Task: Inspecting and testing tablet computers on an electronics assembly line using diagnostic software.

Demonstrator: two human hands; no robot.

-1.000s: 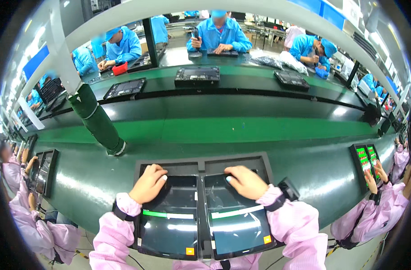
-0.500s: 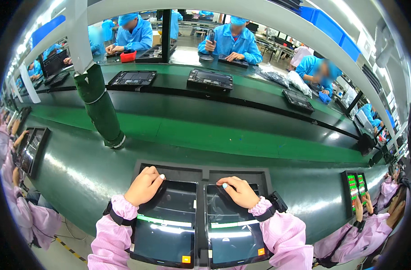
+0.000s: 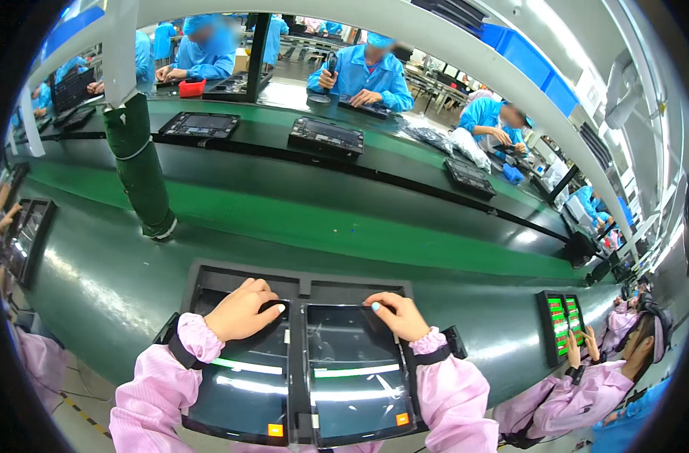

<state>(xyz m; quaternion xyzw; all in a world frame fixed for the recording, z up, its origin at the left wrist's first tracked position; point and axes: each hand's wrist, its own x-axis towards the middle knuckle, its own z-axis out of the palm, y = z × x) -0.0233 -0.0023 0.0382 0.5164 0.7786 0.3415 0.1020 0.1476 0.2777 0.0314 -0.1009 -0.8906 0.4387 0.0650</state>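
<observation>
Two dark glass tablet screens (image 3: 242,408) (image 3: 357,408) lie side by side in a black two-bay tray (image 3: 306,273), each with an orange sticker near its lower right corner. My left hand (image 3: 246,311) is over the left screen's top edge, near its inner corner, fingers loosely bent and thumb stretched out. At the top of the right screen, my right hand (image 3: 402,317) has its thumb and fingers just over the glass. Neither hand holds anything; whether the fingertips touch the glass is hard to tell. Black straps circle both wrists over pink sleeves.
A green-wrapped post (image 3: 139,174) stands on the bench at left. Along the raised far conveyor sit opened tablet housings (image 3: 325,136). A worker at right touches screens with green and red patterns (image 3: 559,325). Another tray (image 3: 29,238) is at far left.
My view has turned rightward, shifting the scene left in the picture. Relative to the tray, both hands have moved right along the screens' top edges. The screens stay in place.
</observation>
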